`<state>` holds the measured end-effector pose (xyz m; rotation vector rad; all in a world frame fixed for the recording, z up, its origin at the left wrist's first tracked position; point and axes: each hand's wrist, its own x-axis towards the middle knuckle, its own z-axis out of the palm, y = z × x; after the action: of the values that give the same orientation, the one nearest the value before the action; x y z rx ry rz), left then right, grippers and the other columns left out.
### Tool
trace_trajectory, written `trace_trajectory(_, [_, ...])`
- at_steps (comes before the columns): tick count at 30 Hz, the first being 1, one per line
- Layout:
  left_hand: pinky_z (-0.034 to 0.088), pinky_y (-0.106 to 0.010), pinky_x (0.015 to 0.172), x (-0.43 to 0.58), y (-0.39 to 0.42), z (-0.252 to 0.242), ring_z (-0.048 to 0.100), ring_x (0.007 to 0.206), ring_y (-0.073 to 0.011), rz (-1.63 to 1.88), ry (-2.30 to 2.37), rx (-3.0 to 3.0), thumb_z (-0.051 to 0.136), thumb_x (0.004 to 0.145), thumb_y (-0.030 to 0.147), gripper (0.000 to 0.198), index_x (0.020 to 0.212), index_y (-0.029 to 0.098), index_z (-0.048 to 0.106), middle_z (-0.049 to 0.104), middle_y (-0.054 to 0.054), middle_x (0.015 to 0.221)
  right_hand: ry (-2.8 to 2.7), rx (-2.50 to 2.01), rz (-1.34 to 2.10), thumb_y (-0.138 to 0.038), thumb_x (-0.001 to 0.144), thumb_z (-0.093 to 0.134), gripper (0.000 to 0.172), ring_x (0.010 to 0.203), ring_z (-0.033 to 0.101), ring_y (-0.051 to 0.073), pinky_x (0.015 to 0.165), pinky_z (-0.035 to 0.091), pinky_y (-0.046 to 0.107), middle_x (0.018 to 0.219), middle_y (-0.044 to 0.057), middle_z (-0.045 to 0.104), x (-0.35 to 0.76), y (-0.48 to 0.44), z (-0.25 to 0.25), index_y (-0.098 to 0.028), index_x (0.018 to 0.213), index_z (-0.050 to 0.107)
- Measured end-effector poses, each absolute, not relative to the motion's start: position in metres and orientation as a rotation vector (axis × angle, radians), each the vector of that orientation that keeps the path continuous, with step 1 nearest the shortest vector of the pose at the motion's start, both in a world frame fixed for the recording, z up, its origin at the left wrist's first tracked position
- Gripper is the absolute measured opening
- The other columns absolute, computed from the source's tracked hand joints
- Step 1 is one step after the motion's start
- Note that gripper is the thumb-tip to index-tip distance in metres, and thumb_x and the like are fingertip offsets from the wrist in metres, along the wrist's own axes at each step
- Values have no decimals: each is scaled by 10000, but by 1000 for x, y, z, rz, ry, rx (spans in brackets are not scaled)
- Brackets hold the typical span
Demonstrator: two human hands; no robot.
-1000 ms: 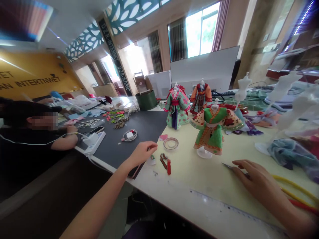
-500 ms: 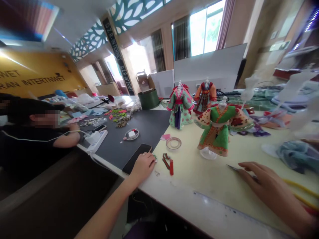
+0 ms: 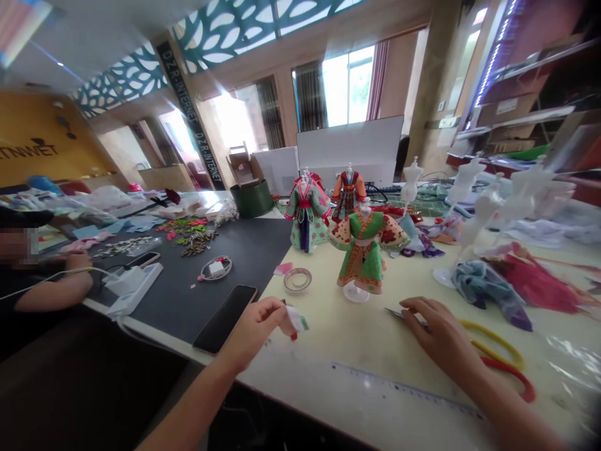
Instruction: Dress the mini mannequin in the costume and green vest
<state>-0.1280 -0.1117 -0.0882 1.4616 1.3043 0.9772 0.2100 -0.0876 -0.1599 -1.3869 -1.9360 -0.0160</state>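
Note:
My left hand [image 3: 260, 322] is pinched on a small white and green scrap [image 3: 297, 318], raised just above the table edge; its material is unclear. A red bit of strip [image 3: 294, 337] shows below the scrap. My right hand [image 3: 434, 322] is closed over the blades of a pair of scissors [image 3: 498, 347], whose yellow and red loops stick out behind the wrist and whose tip points left. Between and beyond my hands stands a small dress form in a green and orange robe [image 3: 364, 250]. A roll of clear tape [image 3: 297, 280] lies flat left of it.
Near my left wrist lies a black phone [image 3: 225, 319]. A clear ruler [image 3: 404, 388] runs along the front edge. More dressed forms [image 3: 307, 219], bare white forms [image 3: 474, 213] and crumpled fabric [image 3: 539, 275] stand or lie behind. A person's arm [image 3: 56, 291] rests at far left, beside a power strip [image 3: 138, 288].
My left hand has lifted off the table beside the phone and now pinches the scrap. My right hand stays over the scissors. The view has turned to the right.

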Motion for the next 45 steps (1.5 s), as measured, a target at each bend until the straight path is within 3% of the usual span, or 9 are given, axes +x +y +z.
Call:
trace_trajectory(8, [519, -316, 649, -15, -81, -103, 647, 590, -168, 811, 767, 1161, 629, 772, 438, 347, 721, 95, 618, 658, -62, 622, -1686, -1325, 527, -456, 863, 463, 303, 884, 616, 231, 788, 465, 352, 920, 76, 669, 200, -99, -137, -200, 884, 625])
trace_trajectory(10, [520, -324, 632, 1, -73, -108, 644, 573, -172, 787, 746, 1131, 645, 750, 456, 373, 794, 85, 644, 660, -67, 636, -1608, -1299, 708, -496, 873, 430, 359, 890, 617, 224, 801, 464, 342, 937, 75, 672, 199, -101, -133, -197, 903, 627])
trace_trajectory(14, [521, -332, 635, 11, -67, -119, 651, 605, -183, 790, 711, 1098, 633, 755, 468, 410, 880, 79, 661, 677, -91, 718, -1486, -1224, 959, -536, 879, 396, 428, 897, 620, 219, 839, 457, 338, 909, 70, 678, 197, -104, -129, -184, 960, 626])
trace_trajectory(20, [520, -316, 678, 7, -70, -131, 651, 635, -173, 758, 624, 1113, 612, 793, 436, 367, 813, 73, 663, 682, -103, 756, -1413, -1177, 1181, -499, 801, 571, 380, 960, 599, 216, 851, 454, 325, 975, 58, 672, 188, -105, -129, -197, 1030, 599])
trace_trajectory(25, [512, -314, 699, 3, -70, -132, 651, 669, -180, 715, 561, 1108, 620, 787, 366, 297, 853, 80, 667, 681, -97, 780, -1352, -1221, 1234, -502, 766, 604, 418, 975, 594, 220, 834, 471, 323, 1013, 65, 661, 183, -105, -127, -196, 1051, 588])
trace_trajectory(32, [491, -302, 704, 2, -66, -132, 604, 722, -163, 777, 605, 1150, 681, 680, 284, 223, 805, 101, 662, 657, -66, 768, -1422, -1204, 1208, -541, 798, 542, 451, 766, 625, 193, 658, 526, 321, 942, 78, 675, 180, -103, -130, -181, 1060, 615])
trace_trajectory(38, [451, -287, 689, 4, -69, -132, 555, 652, -126, 767, 625, 1248, 670, 648, 303, 210, 748, 120, 641, 600, -23, 697, -1379, -1218, 1127, -518, 700, 675, 421, 855, 663, 259, 707, 556, 352, 914, 109, 713, 180, -102, -136, -187, 961, 667])
trace_trajectory(45, [436, -290, 668, 7, -68, -145, 561, 642, -136, 698, 687, 1331, 619, 659, 229, 113, 718, 133, 628, 602, -21, 674, -1315, -1178, 1033, -494, 672, 711, 357, 706, 668, 228, 648, 570, 341, 783, 78, 710, 182, -100, -143, -195, 863, 676])
